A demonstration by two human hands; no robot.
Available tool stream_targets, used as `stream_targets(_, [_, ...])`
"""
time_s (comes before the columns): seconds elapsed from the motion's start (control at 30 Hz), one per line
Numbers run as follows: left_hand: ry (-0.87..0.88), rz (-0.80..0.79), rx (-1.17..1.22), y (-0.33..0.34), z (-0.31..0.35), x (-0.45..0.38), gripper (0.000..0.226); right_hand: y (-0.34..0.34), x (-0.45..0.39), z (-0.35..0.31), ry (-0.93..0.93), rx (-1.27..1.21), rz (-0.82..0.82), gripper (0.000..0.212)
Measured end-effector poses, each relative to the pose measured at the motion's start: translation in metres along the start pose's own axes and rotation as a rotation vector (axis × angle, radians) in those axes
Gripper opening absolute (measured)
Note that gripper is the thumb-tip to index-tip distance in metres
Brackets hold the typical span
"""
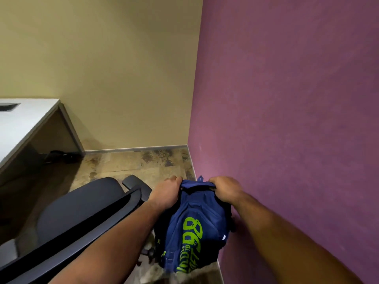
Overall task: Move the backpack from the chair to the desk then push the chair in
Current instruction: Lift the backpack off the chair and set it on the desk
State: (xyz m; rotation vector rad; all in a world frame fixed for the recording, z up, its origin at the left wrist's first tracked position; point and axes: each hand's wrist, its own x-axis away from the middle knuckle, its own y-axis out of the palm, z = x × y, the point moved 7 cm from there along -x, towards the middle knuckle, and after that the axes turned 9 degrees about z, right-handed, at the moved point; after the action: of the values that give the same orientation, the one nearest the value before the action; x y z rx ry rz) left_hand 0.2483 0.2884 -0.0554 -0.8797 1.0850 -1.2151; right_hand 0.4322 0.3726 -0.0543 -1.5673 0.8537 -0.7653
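Blue backpack (192,224): your left hand (167,193) and right hand (225,190) clench its top, off the office chair (82,210). Pending: counter (22,128) far left; chair push.

- Corner of a room: beige wall (114,64) left, purple textured wall (291,95) right, meeting in a vertical seam.
- Grey baseboard (139,148) along the foot of the beige wall, also running down the purple side.
- Floor (131,165): mottled tan with dark blotches.
- Dark items (61,157) on the floor by the beige wall at left, too blurred to identify.
- Lighting even, soft shadows.
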Motion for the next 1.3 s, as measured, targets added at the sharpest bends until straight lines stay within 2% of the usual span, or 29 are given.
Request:
stream_targets(0.37, [-0.174, 0.064, -0.099, -0.008, -0.043, -0.117, 0.018, -0.042, -0.142, 0.011, -0.123, 0.042, 0.148, 0.028])
stream_targets(0.57, [-0.223, 0.13, -0.096, -0.009, -0.087, -0.199, 0.013, -0.049, -0.234, 0.018, -0.153, 0.047, 0.195, 0.029])
stream_targets(0.73, [-0.25, 0.116, -0.129, -0.004, -0.142, -0.271, 0.015, -0.045, -0.325, 0.013, -0.174, 0.023, 0.186, 0.028])
stream_targets(1.0, [-0.283, 0.131, -0.139, -0.016, -0.235, -0.35, 0.01, -0.046, -0.453, -0.027, -0.28, 0.07, 0.165, 0.023])
stream_targets(1.3, [-0.377, 0.194, -0.174, -0.052, -0.336, -0.401, 0.009, -0.055, -0.572, -0.1, -0.41, 0.104, 0.146, 0.028])
